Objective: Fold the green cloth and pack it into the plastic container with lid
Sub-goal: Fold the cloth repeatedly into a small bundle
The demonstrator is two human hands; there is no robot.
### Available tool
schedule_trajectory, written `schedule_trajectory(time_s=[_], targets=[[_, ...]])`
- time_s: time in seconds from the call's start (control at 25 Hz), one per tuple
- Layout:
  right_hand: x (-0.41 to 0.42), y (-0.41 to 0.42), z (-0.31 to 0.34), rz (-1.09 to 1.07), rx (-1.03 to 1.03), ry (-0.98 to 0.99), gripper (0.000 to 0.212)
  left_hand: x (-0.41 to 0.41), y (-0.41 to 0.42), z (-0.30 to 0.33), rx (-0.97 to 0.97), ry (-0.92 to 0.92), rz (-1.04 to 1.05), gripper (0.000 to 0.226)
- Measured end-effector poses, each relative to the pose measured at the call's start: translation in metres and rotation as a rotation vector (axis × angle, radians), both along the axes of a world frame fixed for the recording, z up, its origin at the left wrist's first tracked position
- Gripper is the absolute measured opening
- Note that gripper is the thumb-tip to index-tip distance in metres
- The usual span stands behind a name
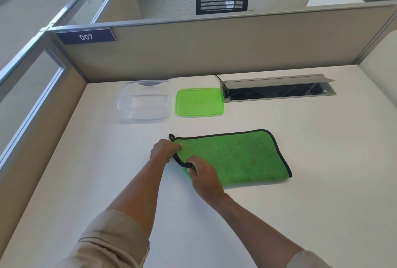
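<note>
Green microfibre cloth with black piping (236, 158) flat on white desk (300, 214), folded once, fold on near side. Left hand (164, 149) pinching cloth's left edge near far corner; right hand (205, 178) pinching same edge at near corner. Both forearms extended. Clear square plastic container (144, 101) open, beyond cloth; green lid (199, 102) beside it.

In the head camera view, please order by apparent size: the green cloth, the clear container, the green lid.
1. Green cloth, clearly the largest, though nearest the camera.
2. Clear container.
3. Green lid, only slightly smaller looking than the container beside it.
</note>
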State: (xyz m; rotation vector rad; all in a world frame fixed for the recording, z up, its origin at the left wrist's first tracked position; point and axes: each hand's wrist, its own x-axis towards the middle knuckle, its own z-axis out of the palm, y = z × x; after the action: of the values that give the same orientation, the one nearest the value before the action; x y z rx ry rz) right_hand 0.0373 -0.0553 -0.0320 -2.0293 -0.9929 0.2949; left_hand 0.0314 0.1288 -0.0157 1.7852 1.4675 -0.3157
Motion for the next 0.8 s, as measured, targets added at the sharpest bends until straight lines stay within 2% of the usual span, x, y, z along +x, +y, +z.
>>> schedule_trajectory(time_s=[0.16,0.28,0.48,0.64,0.8], targets=[[0.005,-0.009,0.011,-0.037,0.114,0.017,0.015,0.003,-0.019,0.012,-0.182,0.031,0.091,0.037],[0.009,-0.019,0.020,-0.061,0.168,0.034,0.017,0.015,-0.026,0.018,-0.205,-0.010,0.107,0.016],[0.018,-0.045,0.031,-0.153,0.241,0.130,0.023,0.047,-0.045,0.036,0.028,-0.333,0.156,0.011],[0.028,-0.062,0.045,-0.278,0.342,0.224,0.021,0.084,-0.069,0.056,0.190,-0.439,0.131,0.030],[0.048,-0.095,0.052,-0.447,0.384,0.282,0.023,0.122,-0.114,0.066,0.188,-0.529,0.068,0.037]])
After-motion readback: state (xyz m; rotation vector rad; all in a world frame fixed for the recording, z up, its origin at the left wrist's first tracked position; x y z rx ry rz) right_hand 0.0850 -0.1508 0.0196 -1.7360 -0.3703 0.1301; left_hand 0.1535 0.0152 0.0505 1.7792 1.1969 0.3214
